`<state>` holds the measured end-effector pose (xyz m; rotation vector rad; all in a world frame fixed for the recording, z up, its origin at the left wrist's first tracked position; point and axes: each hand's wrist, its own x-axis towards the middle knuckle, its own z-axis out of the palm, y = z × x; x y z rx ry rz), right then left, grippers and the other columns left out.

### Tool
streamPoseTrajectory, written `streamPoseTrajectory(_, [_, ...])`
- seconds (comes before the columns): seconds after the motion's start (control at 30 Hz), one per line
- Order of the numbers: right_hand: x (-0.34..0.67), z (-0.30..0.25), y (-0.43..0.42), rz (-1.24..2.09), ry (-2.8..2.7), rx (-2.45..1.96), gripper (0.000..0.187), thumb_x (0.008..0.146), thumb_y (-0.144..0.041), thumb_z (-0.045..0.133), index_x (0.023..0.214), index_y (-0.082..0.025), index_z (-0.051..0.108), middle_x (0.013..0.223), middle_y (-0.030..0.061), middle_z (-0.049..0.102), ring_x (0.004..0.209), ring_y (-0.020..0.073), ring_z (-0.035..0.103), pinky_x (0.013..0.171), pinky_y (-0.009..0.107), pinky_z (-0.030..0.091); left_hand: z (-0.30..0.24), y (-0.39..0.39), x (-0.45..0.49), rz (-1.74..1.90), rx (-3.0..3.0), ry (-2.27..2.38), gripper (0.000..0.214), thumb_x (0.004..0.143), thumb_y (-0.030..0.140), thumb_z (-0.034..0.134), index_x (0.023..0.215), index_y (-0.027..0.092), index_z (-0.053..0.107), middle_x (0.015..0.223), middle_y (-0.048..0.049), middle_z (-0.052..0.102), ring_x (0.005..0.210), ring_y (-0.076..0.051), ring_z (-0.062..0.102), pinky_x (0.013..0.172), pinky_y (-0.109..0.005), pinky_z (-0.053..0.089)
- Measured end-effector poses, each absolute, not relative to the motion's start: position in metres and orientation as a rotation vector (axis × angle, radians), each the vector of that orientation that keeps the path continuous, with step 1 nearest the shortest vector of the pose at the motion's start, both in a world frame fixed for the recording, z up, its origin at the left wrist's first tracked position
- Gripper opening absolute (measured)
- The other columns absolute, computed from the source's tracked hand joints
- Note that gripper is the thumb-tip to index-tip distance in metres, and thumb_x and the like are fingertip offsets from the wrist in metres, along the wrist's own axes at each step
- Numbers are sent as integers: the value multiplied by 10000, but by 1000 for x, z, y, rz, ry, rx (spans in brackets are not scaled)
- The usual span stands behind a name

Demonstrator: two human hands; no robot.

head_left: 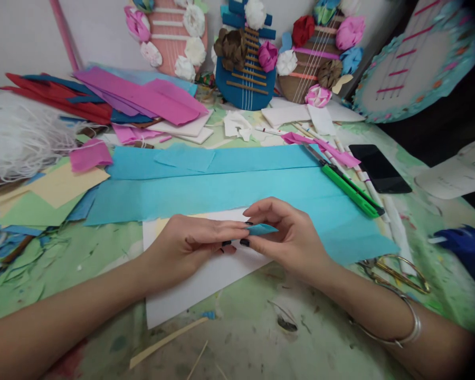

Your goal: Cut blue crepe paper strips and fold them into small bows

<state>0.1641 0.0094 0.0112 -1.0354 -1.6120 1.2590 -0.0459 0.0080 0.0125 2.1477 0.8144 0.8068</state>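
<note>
Between my two hands is a small folded piece of blue tissue paper. My left hand reaches in from the left, its fingers pressed together over the left end of the piece. My right hand pinches the right side between thumb and fingers. Both hands are just above a white sheet of paper on the table. Behind them lie wide strips of light blue tissue paper, one edge reaching under my right wrist. Part of the small piece is hidden by my fingers.
A green utility knife lies on the blue strips, with a black phone beyond it. Gold-handled scissors sit by my right forearm. Paper scraps and white string are at left. Decorated cardboard instruments stand at the back.
</note>
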Motion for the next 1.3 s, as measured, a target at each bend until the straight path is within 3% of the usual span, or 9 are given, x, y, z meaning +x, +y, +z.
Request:
streamPoseTrajectory(0.3, [164, 12, 9, 1287, -1560, -1072, 269, 664, -101, 660, 909, -195, 602, 757, -8, 700, 705, 123, 664, 585, 209, 510, 9, 4, -45, 883, 2189, 805, 420, 867, 58, 543, 1159, 338, 657, 1159, 55, 676, 1060, -122, 661, 972, -202, 501])
streamPoseTrajectory(0.47, [167, 16, 12, 1387, -1452, -1084, 251, 674, -151, 697, 896, -191, 588, 738, 8, 731, 632, 132, 676, 562, 230, 517, 9, 6, -47, 882, 2234, 838, 423, 877, 66, 529, 1160, 354, 654, 1161, 51, 675, 1060, -153, 664, 976, -268, 522])
streamPoseTrajectory(0.8, [175, 16, 15, 1487, -1432, -979, 127, 758, -182, 634, 884, -191, 628, 833, 29, 764, 794, 173, 721, 703, 283, 560, 14, 8, -49, 866, 2243, 878, 430, 878, 58, 501, 1180, 325, 650, 1119, 38, 698, 1095, -161, 645, 968, -255, 522])
streamPoseTrajectory(0.97, [179, 16, 17, 1509, -1517, -934, 226, 772, -176, 603, 996, -184, 627, 957, 57, 754, 845, 185, 715, 681, 284, 557, 14, 8, -49, 877, 2249, 900, 383, 877, 90, 521, 1164, 299, 665, 1080, 20, 714, 1078, -176, 655, 960, -277, 531])
streamPoseTrajectory(1.1, [175, 15, 15, 1422, -1589, -947, 280, 739, -208, 682, 1013, -190, 627, 984, 68, 744, 888, 198, 711, 744, 309, 578, 15, 8, -48, 872, 2265, 907, 371, 878, 86, 515, 1146, 288, 673, 1091, 23, 709, 1075, -161, 656, 959, -256, 528])
streamPoseTrajectory(1.3, [173, 14, 14, 1236, -1661, -1045, 116, 822, -195, 618, 922, -187, 675, 862, 32, 757, 805, 159, 721, 733, 273, 583, 11, 8, -49, 854, 2215, 911, 353, 891, 134, 510, 1154, 306, 669, 1098, 29, 707, 1074, -169, 659, 953, -270, 535])
